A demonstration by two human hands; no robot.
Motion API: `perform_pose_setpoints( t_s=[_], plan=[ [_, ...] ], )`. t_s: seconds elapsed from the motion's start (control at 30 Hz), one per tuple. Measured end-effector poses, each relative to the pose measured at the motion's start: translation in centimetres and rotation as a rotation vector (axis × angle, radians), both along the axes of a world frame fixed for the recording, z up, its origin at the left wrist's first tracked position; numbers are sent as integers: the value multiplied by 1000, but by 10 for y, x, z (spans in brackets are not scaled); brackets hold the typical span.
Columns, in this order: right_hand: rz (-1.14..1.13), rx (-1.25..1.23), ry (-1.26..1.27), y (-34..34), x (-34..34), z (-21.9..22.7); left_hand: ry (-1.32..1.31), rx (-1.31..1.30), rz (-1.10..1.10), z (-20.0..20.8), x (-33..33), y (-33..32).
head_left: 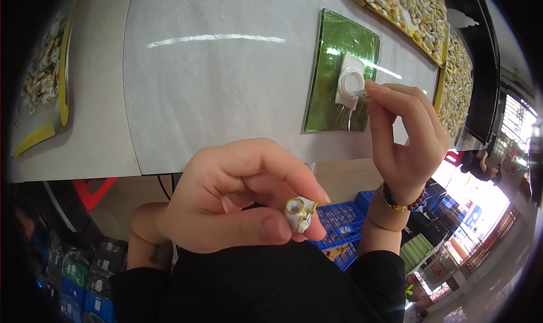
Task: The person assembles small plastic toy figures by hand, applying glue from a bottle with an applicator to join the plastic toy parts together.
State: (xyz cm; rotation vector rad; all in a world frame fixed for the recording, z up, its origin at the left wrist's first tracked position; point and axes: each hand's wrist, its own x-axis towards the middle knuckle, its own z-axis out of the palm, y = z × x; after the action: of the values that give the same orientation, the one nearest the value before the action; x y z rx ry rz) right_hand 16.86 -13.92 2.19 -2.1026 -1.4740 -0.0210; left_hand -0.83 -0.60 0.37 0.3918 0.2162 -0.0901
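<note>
My left hand (243, 201) is closed near the lower middle, pinching a small white figurine (298, 217) with gold-coloured trim between thumb and fingers. Farther off to the right, my right hand (410, 116) has its thumb and forefinger pressed together. A small thin piece, too small to name, shows at those fingertips by the rim of a round white dish (353, 74). That dish rests on a white pad (345, 101), which lies on a green glass slab (334, 32) on the table.
The grey table (215, 97) ends just beyond my left hand. Yellow-edged trays of small pale pieces stand at the far right (407, 12) and far left (42, 74). Below the edge are blue crates (345, 224) and a red stool (90, 194). Another person (481, 167) is in the right background.
</note>
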Motion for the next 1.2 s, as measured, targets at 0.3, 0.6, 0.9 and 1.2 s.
perform_pose_setpoints(
  t_s=[0.3,0.6,0.9,1.2],
  plan=[
    [0,-13,9,2,0,-1,10,18,35,2,0,2],
    [146,364,529,-4,-32,16,-13,-50,57,0,3,-5],
    [-17,390,854,7,-67,23,-27,-215,8,0,2,-6],
    [14,427,810,4,-63,20,-37,-211,-18,1,3,-7]
  ],
)
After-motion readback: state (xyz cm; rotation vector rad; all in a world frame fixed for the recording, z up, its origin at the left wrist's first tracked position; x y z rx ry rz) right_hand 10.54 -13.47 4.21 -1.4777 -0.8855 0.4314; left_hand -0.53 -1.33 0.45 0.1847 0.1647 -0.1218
